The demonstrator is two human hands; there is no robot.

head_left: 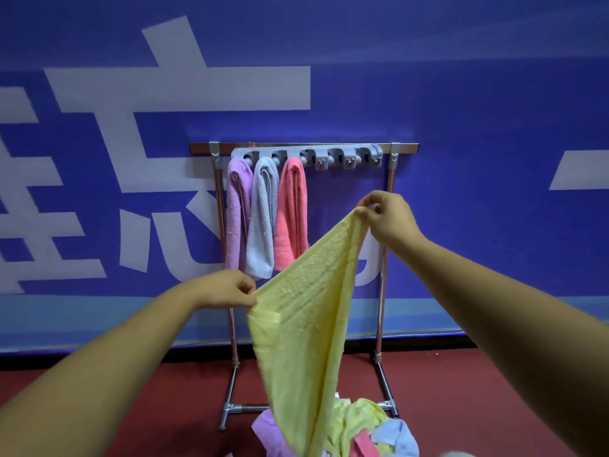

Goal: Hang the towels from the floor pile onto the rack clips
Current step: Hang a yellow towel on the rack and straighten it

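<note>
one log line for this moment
yellow towel: held up | left hand: pinches lower corner | right hand: pinches upper corner | rack: purple towel, grey towel, pink towel hung | pile: on floor

Rack (384, 275): before the wall banner (461, 94)
Hung towels (262, 222): on rack's left clips (278, 157)
Pile (359, 423): on floor (131, 407) before rack

Both hands, left hand (230, 290) and right hand (385, 216), pinching a yellow towel (306, 318) at centre frame, three towels clipped on rack (306, 149) behind, floor pile (369, 433) at bottom.
</note>
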